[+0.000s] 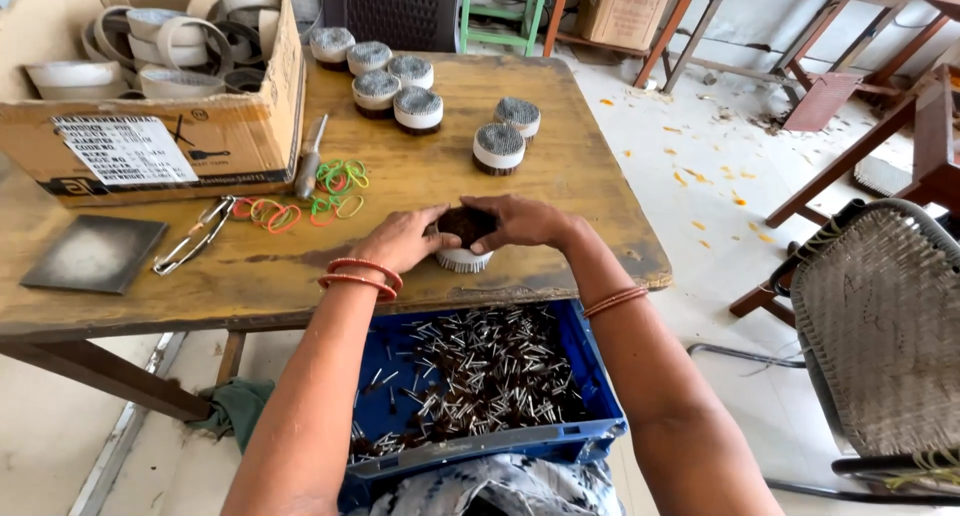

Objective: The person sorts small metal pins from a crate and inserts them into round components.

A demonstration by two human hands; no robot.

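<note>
Both sets of fingers are curled in around one bundle of nails [466, 238], a tight round pack standing on end with a pale band around its lower part. The left hand [400, 241] cups it from one side, fingers bent close and pressing the dark top; the right hand [520, 223] closes over from the other side, thumb down against the band. The bundle sits on the wooden table [590, 176], right at the near edge, caught between the two palms.

Just beyond the left fingers there is a scatter of coloured rubber bands [320, 196], and past those a pair of metal tongs [195, 238] and a screwdriver [310, 156]. Farther out from the right fingers stand the finished bundles [498, 147], seven of them, grouped toward the far edge. Well off past the left hand sits a cardboard box [200, 126] holding rolls of tape, with a dark flat plate [95, 253] in front of it.

Below the wrists, under the table edge, a blue crate [580, 371] holds loose nails. A woven chair [880, 326] stands off beyond the right arm.
</note>
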